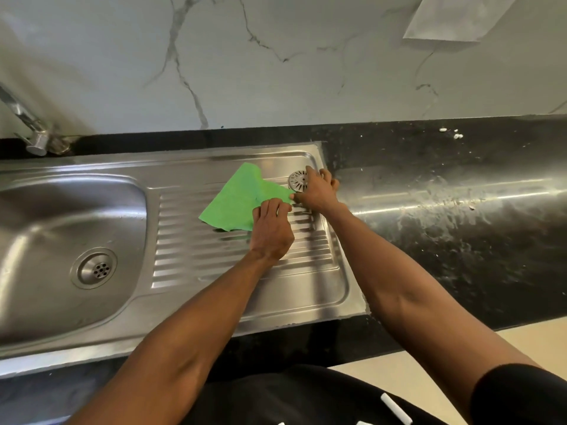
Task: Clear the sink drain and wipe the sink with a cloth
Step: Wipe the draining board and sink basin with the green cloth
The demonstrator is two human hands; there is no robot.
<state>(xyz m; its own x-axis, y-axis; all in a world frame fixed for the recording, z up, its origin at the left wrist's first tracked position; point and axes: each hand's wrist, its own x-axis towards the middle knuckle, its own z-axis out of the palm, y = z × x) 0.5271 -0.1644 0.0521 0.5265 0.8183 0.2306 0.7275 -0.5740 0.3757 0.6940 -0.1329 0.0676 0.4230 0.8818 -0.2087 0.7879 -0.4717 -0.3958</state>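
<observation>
Left hand pinching green cloth, right hand gripping its corner, half-covering drain strainer

No readable text.
The sink, cloth and surface show no letters, brand marks, numbers or signs.

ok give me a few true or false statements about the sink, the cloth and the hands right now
1. The green cloth lies on the ribbed drainboard. True.
2. The strainer sits in the basin drain. False: it lies at the drainboard's far right corner, at the right hand.
3. The left hand touches the cloth. True.
4. The cloth lies in the basin. False: it is on the drainboard.
5. The tap stands at the far left. True.
</observation>
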